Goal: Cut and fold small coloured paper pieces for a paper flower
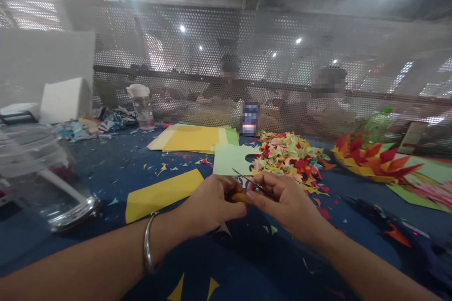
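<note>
Both hands meet over the middle of the dark blue table. My left hand, with a silver bangle at the wrist, pinches a small yellow-orange paper piece. Fingers of my right hand are wrapped round a pair of scissors; the thin blades point up and left, and the handles are mostly hidden. My right fingertips touch the paper's edge. Just beyond my hands lies a pale green sheet with rounded bites cut from its right edge. A yellow paper strip rests left of my left hand.
Behind the green sheet are stacked yellow sheets, a phone and a heap of cut paper pieces. A clear jug stands at left, a plastic cup farther back. Layered paper petals and a green-capped bottle are at right.
</note>
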Tool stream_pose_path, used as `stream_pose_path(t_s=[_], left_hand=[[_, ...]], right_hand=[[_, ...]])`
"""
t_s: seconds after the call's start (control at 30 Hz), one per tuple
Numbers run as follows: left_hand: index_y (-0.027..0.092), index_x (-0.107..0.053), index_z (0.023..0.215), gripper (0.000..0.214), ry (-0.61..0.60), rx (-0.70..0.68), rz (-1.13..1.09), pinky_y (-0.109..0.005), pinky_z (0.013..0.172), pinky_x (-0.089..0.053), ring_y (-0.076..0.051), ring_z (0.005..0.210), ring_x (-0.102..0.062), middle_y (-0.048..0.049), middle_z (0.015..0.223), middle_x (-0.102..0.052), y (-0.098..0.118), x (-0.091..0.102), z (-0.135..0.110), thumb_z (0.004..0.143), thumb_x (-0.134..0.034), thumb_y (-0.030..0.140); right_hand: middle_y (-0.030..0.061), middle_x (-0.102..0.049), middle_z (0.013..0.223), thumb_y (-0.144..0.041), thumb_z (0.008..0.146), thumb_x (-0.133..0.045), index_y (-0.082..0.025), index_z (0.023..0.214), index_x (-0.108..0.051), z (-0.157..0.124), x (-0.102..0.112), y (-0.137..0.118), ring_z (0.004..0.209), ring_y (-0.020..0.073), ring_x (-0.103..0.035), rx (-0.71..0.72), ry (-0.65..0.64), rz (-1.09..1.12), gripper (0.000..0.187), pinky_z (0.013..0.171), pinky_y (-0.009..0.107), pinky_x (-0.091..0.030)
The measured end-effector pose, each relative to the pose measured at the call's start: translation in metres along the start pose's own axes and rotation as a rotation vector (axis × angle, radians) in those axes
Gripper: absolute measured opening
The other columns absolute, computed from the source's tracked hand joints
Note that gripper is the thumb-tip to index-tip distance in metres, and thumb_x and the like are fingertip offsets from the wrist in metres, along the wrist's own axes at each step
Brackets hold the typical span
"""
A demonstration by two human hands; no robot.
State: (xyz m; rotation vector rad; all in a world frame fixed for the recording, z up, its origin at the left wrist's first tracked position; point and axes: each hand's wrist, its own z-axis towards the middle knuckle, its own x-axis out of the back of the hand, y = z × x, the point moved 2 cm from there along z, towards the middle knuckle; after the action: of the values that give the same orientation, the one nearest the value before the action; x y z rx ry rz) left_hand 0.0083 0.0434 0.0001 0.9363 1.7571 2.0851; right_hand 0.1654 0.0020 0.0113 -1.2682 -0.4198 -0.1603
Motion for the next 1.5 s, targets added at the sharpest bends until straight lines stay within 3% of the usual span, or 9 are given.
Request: stream_pose_path(t_s=[0.17,0.37,0.73,1.03,1.2,1.37,1.5], left_hand=[[0.014,-0.06,0.069,0.01,-0.028,0.005,-0.038,-0.023,0.052,-0.028,-0.009,0.055,-0.037,0.0058,0.057,-0.045,-0.001,-0.002,0.0,0.061,-0.058,0.02],[0.014,-0.061,0.067,0.009,-0.03,0.013,-0.106,-0.023,0.052,-0.029,-0.009,0.054,-0.038,0.0056,0.057,-0.047,0.001,-0.005,-0.001,0.06,-0.061,0.02],[0.016,-0.061,0.073,0.014,0.036,-0.045,-0.267,-0.024,0.058,-0.038,-0.011,0.059,-0.052,0.0015,0.062,-0.057,0.005,-0.003,-0.001,0.071,-0.067,0.029],[0.016,-0.058,0.075,0.014,0.086,-0.007,-0.459,-0.025,0.059,-0.041,-0.012,0.064,-0.057,-0.0002,0.067,-0.061,0.01,-0.005,-0.004,0.073,-0.067,0.025],[0.015,-0.058,0.073,0.016,0.113,0.014,-0.491,-0.023,0.056,-0.04,-0.011,0.061,-0.055,0.001,0.064,-0.059,0.011,-0.003,-0.005,0.072,-0.07,0.026],[0.016,-0.062,0.073,0.018,0.116,0.025,-0.529,-0.023,0.057,-0.04,-0.012,0.063,-0.058,0.0008,0.067,-0.06,0.011,-0.001,-0.004,0.074,-0.069,0.033],[0.017,-0.064,0.072,0.017,0.124,0.019,-0.569,-0.025,0.061,-0.042,-0.015,0.069,-0.062,0.0008,0.064,-0.06,0.008,-0.001,-0.003,0.073,-0.07,0.033]], right_hand=[[0.0006,-0.055,0.072,-0.031,0.084,-0.055,-0.018,0.081,-0.058,-0.001,-0.002,-0.001,0.062,0.0118,-0.045,-0.021,-0.047,-0.074,0.015,0.054,0.025,-0.034],[-0.0017,-0.049,0.066,-0.027,0.083,-0.052,-0.017,0.079,-0.057,-0.001,-0.002,0.0,0.056,0.0099,-0.037,-0.015,-0.011,-0.137,0.012,0.051,0.024,-0.029],[-0.0032,-0.045,0.063,-0.024,0.079,-0.054,-0.019,0.069,-0.051,0.001,0.0,-0.003,0.058,0.0108,-0.043,-0.002,0.107,-0.031,0.012,0.054,0.024,-0.036],[-0.0023,-0.048,0.065,-0.025,0.082,-0.054,-0.018,0.076,-0.053,0.001,-0.001,-0.001,0.059,0.0114,-0.043,-0.001,0.078,0.022,0.009,0.054,0.025,-0.034],[-0.0023,-0.049,0.066,-0.036,0.087,-0.054,-0.019,0.077,-0.055,-0.001,0.0,-0.003,0.058,0.0104,-0.041,0.018,0.065,0.034,0.02,0.052,0.024,-0.033],[-0.0047,-0.04,0.06,-0.044,0.092,-0.045,-0.02,0.072,-0.053,-0.003,0.004,-0.002,0.05,0.009,-0.03,0.054,0.134,-0.045,0.032,0.046,0.024,-0.026],[-0.0027,-0.047,0.063,-0.044,0.092,-0.045,-0.021,0.075,-0.055,-0.003,0.004,-0.003,0.053,0.0101,-0.038,0.063,0.113,-0.102,0.03,0.048,0.025,-0.029]])
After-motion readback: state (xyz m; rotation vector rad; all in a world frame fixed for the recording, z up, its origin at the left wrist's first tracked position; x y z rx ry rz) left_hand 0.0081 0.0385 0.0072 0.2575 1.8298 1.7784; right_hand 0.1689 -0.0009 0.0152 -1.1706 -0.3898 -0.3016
